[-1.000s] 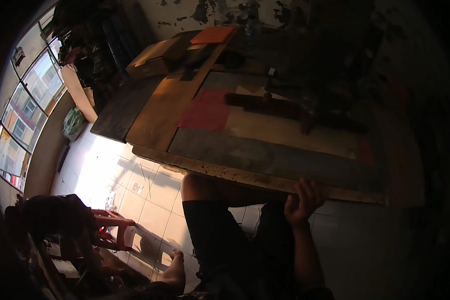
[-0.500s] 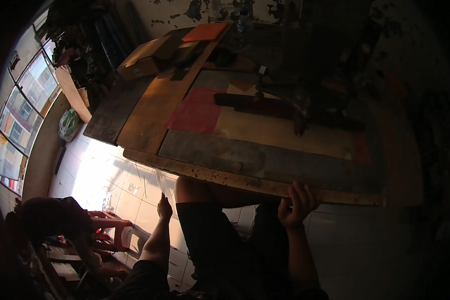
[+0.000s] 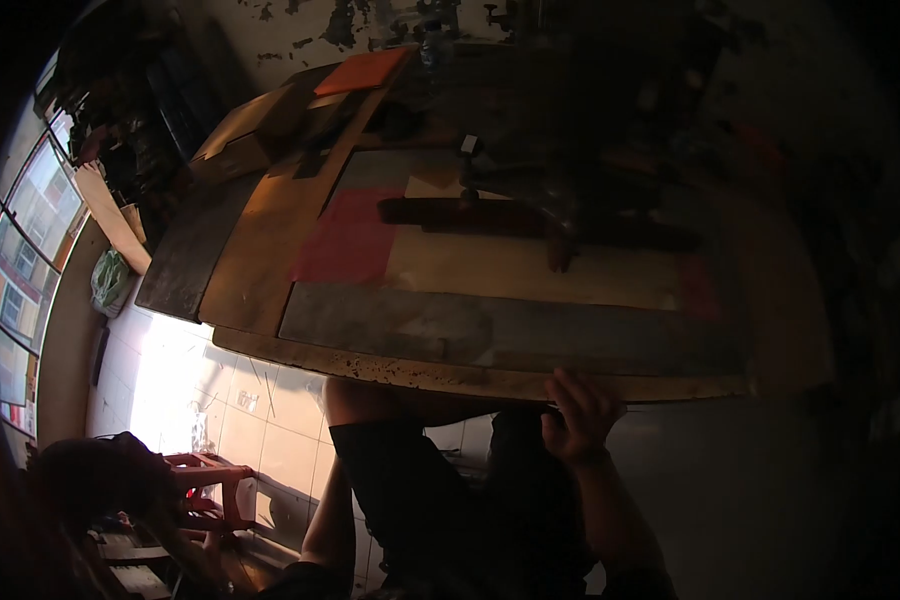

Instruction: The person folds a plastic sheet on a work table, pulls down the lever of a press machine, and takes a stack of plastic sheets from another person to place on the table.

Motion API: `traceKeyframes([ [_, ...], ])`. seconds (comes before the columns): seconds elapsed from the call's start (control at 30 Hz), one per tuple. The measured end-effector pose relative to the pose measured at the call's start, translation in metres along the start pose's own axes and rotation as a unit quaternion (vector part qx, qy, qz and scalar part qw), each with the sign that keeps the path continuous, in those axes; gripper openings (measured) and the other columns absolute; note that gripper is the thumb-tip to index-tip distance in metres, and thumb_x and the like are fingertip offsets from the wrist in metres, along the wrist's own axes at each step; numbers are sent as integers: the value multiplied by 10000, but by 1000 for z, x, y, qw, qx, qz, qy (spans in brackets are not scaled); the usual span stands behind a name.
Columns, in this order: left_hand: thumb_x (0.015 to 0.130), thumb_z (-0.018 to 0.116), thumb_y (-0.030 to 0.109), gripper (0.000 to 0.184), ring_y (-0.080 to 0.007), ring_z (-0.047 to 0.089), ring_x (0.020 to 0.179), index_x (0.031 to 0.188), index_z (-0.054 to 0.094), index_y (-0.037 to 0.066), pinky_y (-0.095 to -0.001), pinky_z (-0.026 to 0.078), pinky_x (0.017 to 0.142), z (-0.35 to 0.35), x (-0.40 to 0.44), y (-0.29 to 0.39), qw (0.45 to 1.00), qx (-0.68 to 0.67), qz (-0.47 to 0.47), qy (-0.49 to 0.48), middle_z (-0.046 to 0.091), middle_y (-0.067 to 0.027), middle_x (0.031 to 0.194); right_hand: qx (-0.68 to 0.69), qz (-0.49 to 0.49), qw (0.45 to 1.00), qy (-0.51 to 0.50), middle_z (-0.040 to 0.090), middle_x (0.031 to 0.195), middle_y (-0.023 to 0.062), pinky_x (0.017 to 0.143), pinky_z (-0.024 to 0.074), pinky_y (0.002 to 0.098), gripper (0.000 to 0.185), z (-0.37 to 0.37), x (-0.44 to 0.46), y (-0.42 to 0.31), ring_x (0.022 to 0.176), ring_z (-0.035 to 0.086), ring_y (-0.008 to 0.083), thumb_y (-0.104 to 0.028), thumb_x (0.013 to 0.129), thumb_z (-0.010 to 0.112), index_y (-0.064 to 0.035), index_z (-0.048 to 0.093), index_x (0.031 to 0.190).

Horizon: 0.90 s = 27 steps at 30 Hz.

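Note:
My right hand (image 3: pixel 582 418) is at the front edge of the wooden table (image 3: pixel 410 375), its fingers bent over the rim and the thumb lower down. Of my left arm only the forearm (image 3: pixel 330 520) shows, beside my left leg (image 3: pixel 375 470); the hand is hidden behind the leg. Grey sheeting (image 3: pixel 370 318), a red patch (image 3: pixel 345 235) and a pale strip (image 3: pixel 520 270) cover the tabletop. Across them lies a long dark bar (image 3: pixel 430 212), part of a machine too dark to make out.
A cardboard box (image 3: pixel 235 145) and an orange flat item (image 3: pixel 365 72) lie on the table's far left. A red wooden stool (image 3: pixel 232 490) stands at lower left beside a dark rounded form. A green bag (image 3: pixel 110 280) rests below the windows (image 3: pixel 30 260).
My view has shifted, so the table appears further left. My left hand, seen before over the floor with a thin translucent item near it, has gone behind my leg. My right hand stays at the edge.

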<state>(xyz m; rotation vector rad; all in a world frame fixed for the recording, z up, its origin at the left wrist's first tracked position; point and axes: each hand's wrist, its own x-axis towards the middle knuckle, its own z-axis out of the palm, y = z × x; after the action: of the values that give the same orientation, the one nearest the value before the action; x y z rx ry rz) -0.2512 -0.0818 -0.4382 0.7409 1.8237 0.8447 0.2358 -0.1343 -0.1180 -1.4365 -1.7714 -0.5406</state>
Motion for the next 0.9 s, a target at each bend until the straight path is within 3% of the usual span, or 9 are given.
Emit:
traceKeyframes([
  [0.13, 1105, 366, 481, 633, -346, 465, 1418, 1613, 301, 108, -456, 409, 1131, -37, -15, 72, 987, -136, 69, 56, 490, -207, 1529, -41, -72, 989, -121, 688, 1295, 20, 992, 391, 470, 397, -62, 44, 48, 1119, 616, 247, -431, 1014, 558, -122, 727, 1199],
  [0.23, 1087, 359, 576, 736, -321, 558, 1329, 1624, 213, 95, -497, 429, 1083, -99, 6, 106, 940, -218, 201, 171, 476, -190, 1541, -46, 112, 988, -96, 661, 1336, 134, 1123, 369, 515, 372, -83, 90, 128, 1252, 594, 326, -336, 1045, 566, -61, 681, 1269],
  [0.27, 1098, 347, 532, 713, -327, 508, 1384, 1626, 201, 76, -512, 386, 1123, -114, -1, 138, 923, -218, 219, 230, 438, -197, 1572, 96, 278, 950, -102, 643, 1359, 188, 1129, 402, 493, 397, -74, 93, 174, 1293, 585, 355, -305, 1067, 545, -26, 632, 1336],
  [0.4, 1083, 392, 454, 693, -321, 309, 1528, 1632, 197, 78, -529, 221, 1226, -142, -29, 240, 842, -238, 379, 300, 302, -204, 1652, -113, 167, 965, -167, 558, 1452, 246, 1144, 390, 458, 481, -36, 92, 425, 1365, 515, 396, -334, 1095, 477, 6, 552, 1426],
  [0.47, 1086, 421, 406, 654, -304, 278, 1541, 1623, 250, 74, -509, 215, 1238, -124, -53, 296, 831, -144, 428, 324, 296, -196, 1656, -239, 135, 931, -242, 516, 1498, 244, 1161, 376, 457, 518, 13, 77, 578, 1405, 472, 397, -355, 1098, 443, 0, 497, 1472],
  [0.53, 1092, 438, 346, 609, -298, 257, 1547, 1604, 303, 45, -470, 196, 1255, -113, -44, 321, 832, -34, 460, 307, 281, -189, 1663, -263, 65, 946, -176, 561, 1427, 262, 1126, 411, 466, 500, 70, 75, 671, 1347, 523, 396, -348, 1081, 475, 13, 539, 1421],
  [0.6, 1081, 479, 314, 611, -332, 275, 1537, 1570, 339, -24, -437, 238, 1246, -67, -72, 362, 856, -44, 428, 286, 282, -208, 1658, -288, -3, 951, -109, 606, 1356, 279, 1091, 445, 475, 484, 90, 85, 692, 1288, 573, 396, -341, 1064, 507, 26, 580, 1369],
  [0.77, 1051, 541, 329, 620, -355, 335, 1507, 1528, 409, -44, -458, 279, 1223, -49, -70, 377, 856, 19, 371, 359, 372, -240, 1602, -171, 173, 953, -180, 598, 1178, 250, 975, 442, 524, 458, 80, 165, 660, 1036, 574, 419, -290, 1118, 409, 10, 512, 1448],
  [0.9, 1018, 608, 341, 642, -377, 372, 1481, 1526, 433, -10, -455, 307, 1208, -65, -44, 360, 824, 131, 398, 380, 423, -252, 1565, -157, 178, 967, -88, 592, 1322, 252, 1060, 430, 458, 555, 74, 199, 616, 1220, 563, 377, -364, 1045, 546, 26, 527, 1440],
])
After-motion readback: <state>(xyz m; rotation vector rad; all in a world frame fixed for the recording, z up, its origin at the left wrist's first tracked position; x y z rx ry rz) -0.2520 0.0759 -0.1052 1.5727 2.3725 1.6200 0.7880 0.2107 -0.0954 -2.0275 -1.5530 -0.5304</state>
